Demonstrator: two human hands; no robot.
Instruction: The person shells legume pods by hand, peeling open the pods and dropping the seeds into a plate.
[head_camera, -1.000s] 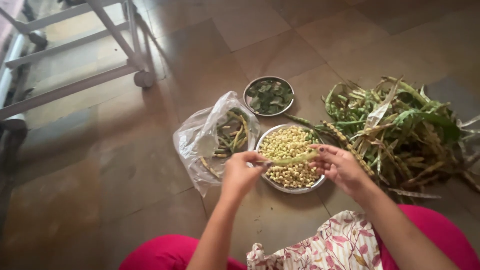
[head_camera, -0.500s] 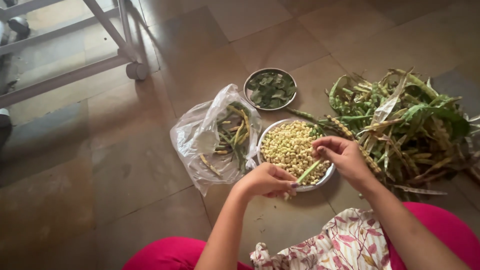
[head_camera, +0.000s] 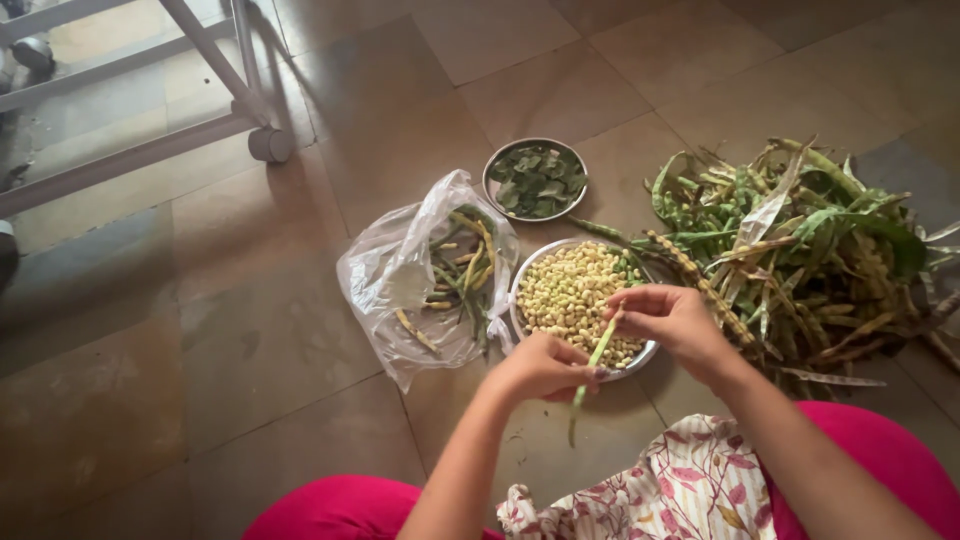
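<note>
Pod: a long green bean pod (head_camera: 596, 364) is held slantwise between both hands, above the near rim of the steel plate; its lower tip hangs free below the left hand, over the floor.
Left hand: the left hand (head_camera: 545, 368) is closed around the lower half of the pod, with the fingers curled over it and the knuckles turned upward.
Right hand: the right hand (head_camera: 668, 321) is pinched shut on the upper end of the pod, thumb and fingertips meeting at its top, just over the shelled beans.
Plate: a round steel plate (head_camera: 640, 358) is heaped with pale shelled beans (head_camera: 568, 292); it lies directly under and behind the two hands.
Bag: a clear plastic bag (head_camera: 400, 280) with empty pods inside is seen just left of the plate, touching its rim.
Bowl: a small steel bowl (head_camera: 497, 172) of dark green leaves is set behind the plate, near it.
Pile: a heap of unshelled pods and stalks (head_camera: 800, 250) is spread on the floor to the right of the plate.
Floor: brown tiles (head_camera: 200, 330) are seen under everything.
</note>
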